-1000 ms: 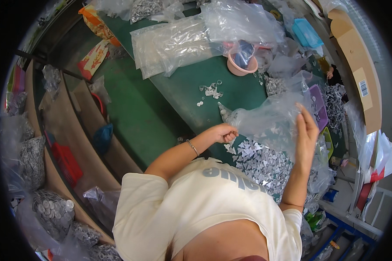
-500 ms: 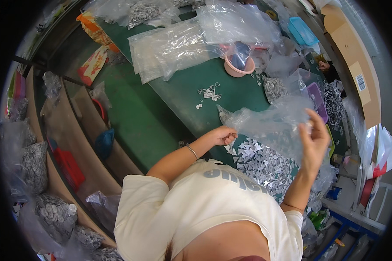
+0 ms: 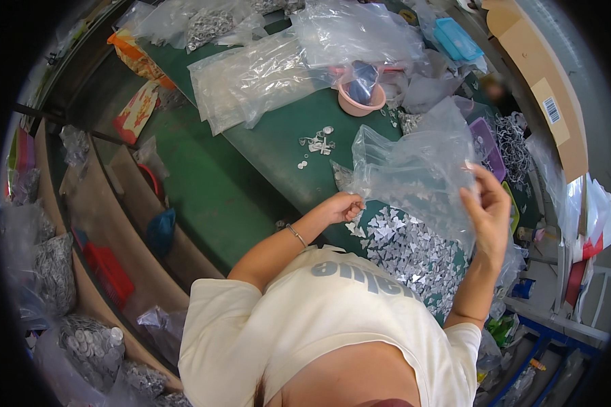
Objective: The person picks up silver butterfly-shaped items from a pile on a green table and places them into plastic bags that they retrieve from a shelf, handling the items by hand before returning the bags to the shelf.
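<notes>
A large clear plastic bag (image 3: 414, 173) is stretched between my two hands over the green table. My left hand (image 3: 346, 207) is closed in a pinch on the bag's lower left corner. At the bag's right edge, the curled fingers and thumb of my right hand (image 3: 487, 214) hold the film, though the exact contact is partly hidden. Under and in front of the bag spreads a heap of small silver triangular metal pieces (image 3: 414, 254). Just beyond my left hand lies a small filled clear bag (image 3: 341, 176).
Small metal parts (image 3: 317, 144) lie farther off on the green table (image 3: 271, 149). A pink bowl (image 3: 361, 102), flat plastic bags (image 3: 258, 78) and a purple basket (image 3: 487, 146) stand around. A tall cardboard piece (image 3: 546, 95) rises at right; shelves (image 3: 136, 224) stand at left.
The bag has spread wider and lifted at its far side. My right hand has come onto its right edge and shifted slightly down. My left hand keeps its pinch.
</notes>
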Demonstrator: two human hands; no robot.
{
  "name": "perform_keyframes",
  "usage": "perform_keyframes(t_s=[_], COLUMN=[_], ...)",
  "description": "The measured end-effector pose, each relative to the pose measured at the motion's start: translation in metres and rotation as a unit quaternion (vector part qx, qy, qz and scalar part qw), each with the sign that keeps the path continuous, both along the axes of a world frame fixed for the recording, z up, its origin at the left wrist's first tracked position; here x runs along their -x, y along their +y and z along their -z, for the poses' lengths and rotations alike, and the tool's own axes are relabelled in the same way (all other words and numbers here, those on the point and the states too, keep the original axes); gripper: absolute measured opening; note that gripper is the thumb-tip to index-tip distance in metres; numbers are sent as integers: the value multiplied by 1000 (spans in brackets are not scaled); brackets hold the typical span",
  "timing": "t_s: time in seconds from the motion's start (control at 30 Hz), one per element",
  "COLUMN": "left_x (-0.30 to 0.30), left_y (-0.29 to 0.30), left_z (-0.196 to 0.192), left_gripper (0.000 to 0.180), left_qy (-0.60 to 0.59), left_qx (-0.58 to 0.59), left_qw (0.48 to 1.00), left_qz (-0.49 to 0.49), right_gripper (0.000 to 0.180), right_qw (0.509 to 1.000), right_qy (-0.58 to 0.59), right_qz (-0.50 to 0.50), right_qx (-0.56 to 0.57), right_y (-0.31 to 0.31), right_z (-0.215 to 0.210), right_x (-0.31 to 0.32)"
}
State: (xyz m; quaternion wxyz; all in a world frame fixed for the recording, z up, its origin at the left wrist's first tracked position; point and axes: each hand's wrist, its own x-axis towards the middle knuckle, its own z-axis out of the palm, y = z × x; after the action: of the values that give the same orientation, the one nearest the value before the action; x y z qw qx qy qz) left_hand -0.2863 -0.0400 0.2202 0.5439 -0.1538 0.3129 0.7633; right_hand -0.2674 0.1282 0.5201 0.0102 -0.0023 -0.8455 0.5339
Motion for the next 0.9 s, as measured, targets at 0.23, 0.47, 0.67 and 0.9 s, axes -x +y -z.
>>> perform_keyframes(t_s=[0.23, 0.47, 0.67, 0.9], left_x=[-4, -12, -14, 59], left_y=[2, 3, -12, -75], left_z=[2, 3, -16, 9], left_gripper=[21, 32, 54, 39], left_qy=[16, 67, 160, 321], left_qx=[36, 51, 110, 282], left_qw=[999, 996, 972, 903], left_qz=[-3, 19, 132, -36], right_gripper=[34, 34, 34, 41], right_qw=[993, 977, 940, 863], right_qy=[82, 117, 104, 142], right_qz=[80, 158, 221, 363], right_qx=[21, 84, 238, 320], right_y=[40, 102, 142, 193], right_z=[-3, 15, 25, 69], right_x=[-8, -28, -54, -106])
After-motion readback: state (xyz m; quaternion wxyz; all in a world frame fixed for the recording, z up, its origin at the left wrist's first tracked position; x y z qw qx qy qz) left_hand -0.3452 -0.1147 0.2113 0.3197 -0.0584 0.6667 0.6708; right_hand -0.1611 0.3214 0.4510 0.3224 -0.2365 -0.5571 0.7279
